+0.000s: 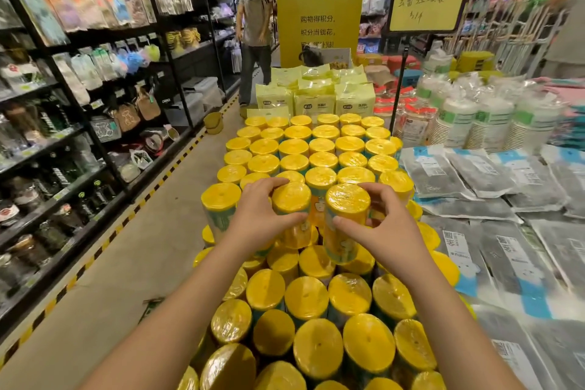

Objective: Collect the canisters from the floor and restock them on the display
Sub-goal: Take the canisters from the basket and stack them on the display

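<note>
Over the display (319, 149) front gap | left grip (262, 218) clasps the left canister (291, 199), right grip (384, 228) clasps the right canister (347, 204), both upright | we judge the far tier filled, these two yet to seat, none seen on floor (133, 247).

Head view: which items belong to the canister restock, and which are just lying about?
Job: left hand gripping left canister; right hand gripping right canister; canister display.
Lying about: grey flat packs; paper cup stacks; pale green packs; QR sign; side shelves.
</note>
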`<state>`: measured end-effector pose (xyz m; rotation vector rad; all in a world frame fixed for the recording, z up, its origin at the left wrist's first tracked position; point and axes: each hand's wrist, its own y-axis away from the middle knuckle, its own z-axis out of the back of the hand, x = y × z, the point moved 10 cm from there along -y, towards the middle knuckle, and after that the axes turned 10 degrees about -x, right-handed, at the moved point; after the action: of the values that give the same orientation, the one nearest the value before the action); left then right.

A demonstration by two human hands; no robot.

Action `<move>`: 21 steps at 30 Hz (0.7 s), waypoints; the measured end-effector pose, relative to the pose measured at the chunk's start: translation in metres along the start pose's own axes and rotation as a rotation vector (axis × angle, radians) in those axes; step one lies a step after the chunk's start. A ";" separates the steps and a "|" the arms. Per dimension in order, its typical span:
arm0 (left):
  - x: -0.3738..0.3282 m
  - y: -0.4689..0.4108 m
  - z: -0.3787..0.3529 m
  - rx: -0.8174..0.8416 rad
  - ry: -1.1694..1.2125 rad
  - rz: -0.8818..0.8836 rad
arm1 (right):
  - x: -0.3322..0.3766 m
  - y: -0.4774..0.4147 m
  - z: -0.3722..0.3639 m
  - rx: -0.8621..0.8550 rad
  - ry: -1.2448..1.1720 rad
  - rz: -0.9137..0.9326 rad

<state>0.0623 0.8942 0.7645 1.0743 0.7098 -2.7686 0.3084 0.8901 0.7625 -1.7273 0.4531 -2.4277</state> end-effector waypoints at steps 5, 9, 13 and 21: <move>-0.002 -0.006 -0.016 0.009 -0.156 -0.105 | -0.015 -0.003 -0.004 -0.012 0.026 -0.012; -0.006 -0.005 -0.019 0.018 -0.200 -0.192 | -0.023 -0.007 -0.010 -0.011 0.031 -0.023; -0.007 0.001 -0.019 -0.003 -0.230 -0.270 | -0.028 -0.012 -0.018 -0.006 0.041 -0.032; -0.006 0.012 -0.014 -0.035 -0.311 -0.273 | -0.037 -0.021 -0.053 0.019 0.089 -0.010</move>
<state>0.0787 0.8898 0.7548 0.5524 0.9144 -3.0345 0.2725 0.9289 0.7202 -1.6223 0.4309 -2.5155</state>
